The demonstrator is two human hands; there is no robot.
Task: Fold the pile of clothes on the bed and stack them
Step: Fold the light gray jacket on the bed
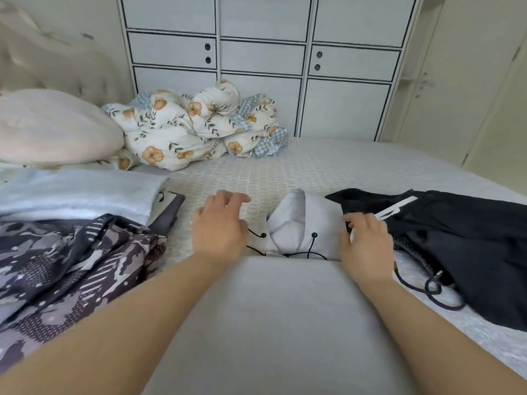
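Folding looks partly done, judging by how things lie. Far left, a pale blue folded item (77,192) sits flat w/ a dark grey piece (168,209) under its right edge, prob. the start of a stack. Below that, a camo-print garment (71,269) in grey, white & dark tones lies crumpled, thin fabric w/ many small creases; not folded yet.

Left hand (219,226) hovers over bare bed sheet (285,172), fingers spread & relaxed, holding nothing, just beside the hoodie's left edge. Sheet is pale w/ a fine woven grid pattern.

Centre: light grey hoodie (271,317), body laid smooth & flat as a broad rectangle running toward the camera, hood at the far end, puffed & rumpled, w/ thin black drawcords & round toggles lying loose. Soft, thick knit by the look. Seems mid-fold; hood prob. still needs tucking.

Right hand (368,243) rests at the hoodie's right shoulder, thumb & fingers pinching the edge where grey meets black; can't tell which cloth exactly.

Right: black garment (456,238), matte, w/ white stripe & a dark cord looped beside it, heaped loose, unfolded.

So roughly two done, one in progress, at least two left.
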